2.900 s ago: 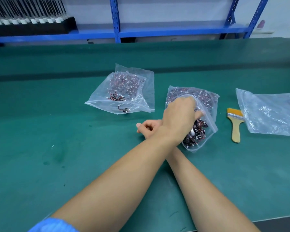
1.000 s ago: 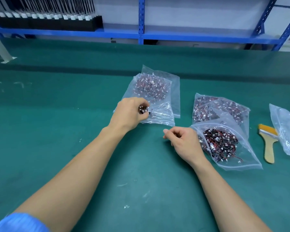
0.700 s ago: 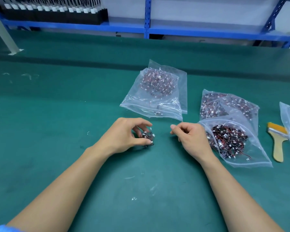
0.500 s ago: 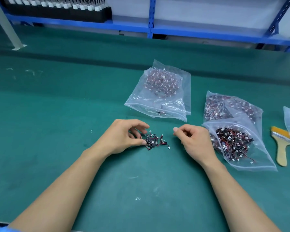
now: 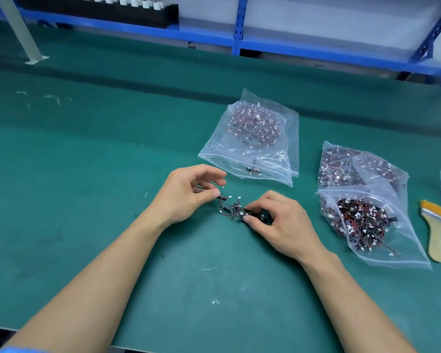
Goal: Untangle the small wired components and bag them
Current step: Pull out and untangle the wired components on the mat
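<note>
1. Both hands are down on the mat [image 5: 87, 174] with the clump [image 5: 236, 212] between them; it lies just in front of the left bag [image 5: 265, 161], near its mouth, and well apart from the right bag [image 5: 397, 253].
2. Right hand [image 5: 283, 225]: thumb and forefinger curl in and pinch the clump's right side, pinning it to the mat; the other fingers curl loosely behind and grip nothing.
3. Left hand [image 5: 186, 197]: thumb and forefinger close on a single lead [image 5: 224, 198] at the clump's left edge; the remaining fingers arch above it, free.
4. That looks like the right set-up, one hand anchoring and one drawing; the draw should go slowly, low along the mat and straight away from the anchor, so the lead slides out rather than tightening the knot.
5. The wires look thin and the white plugs look apt to snag; if it catches, better to ease back, wiggle and loosen the loop than to tug; hold the lead near its plug, not by bare wire.
6. The left bag's mouth faces the hands with a few pieces just inside; the freed lead likely goes there; the right bag, full of tangle, looks like the source.
</note>
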`<state>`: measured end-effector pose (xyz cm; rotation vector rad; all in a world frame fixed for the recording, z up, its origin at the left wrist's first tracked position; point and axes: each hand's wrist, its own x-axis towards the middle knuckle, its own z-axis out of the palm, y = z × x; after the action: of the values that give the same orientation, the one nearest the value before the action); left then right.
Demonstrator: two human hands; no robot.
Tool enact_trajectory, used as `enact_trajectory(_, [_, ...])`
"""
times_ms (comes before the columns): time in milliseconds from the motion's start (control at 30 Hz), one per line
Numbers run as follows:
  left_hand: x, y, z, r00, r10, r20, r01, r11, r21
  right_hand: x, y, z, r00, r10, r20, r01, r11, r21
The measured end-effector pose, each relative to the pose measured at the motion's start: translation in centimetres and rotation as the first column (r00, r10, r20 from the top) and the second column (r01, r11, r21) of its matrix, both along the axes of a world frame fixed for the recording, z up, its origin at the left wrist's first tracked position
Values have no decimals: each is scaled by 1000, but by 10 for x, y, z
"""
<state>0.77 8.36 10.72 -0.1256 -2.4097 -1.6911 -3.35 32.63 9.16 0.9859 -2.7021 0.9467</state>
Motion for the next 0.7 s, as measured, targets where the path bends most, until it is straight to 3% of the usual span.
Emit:
enact_trajectory(133, [-2,-7,0,998,62,-21,-62,998,9,0,7,0,999,-22,24,22,1000,-15])
enact_trajectory(300, [-3,-15,-3,993,120,7,-117,979,-169,0,12,0,999,-46,27,47,999,-23])
enact_trajectory(500, [-3,-22,-6,968,252,20,-238,936,-259,-1,14,-1,997,-68,25,69,997,-41])
enact_trajectory(700, [-3,-25,-4,961,275,14,-262,927,-270,0,12,-1,998,-66,13,67,995,-78])
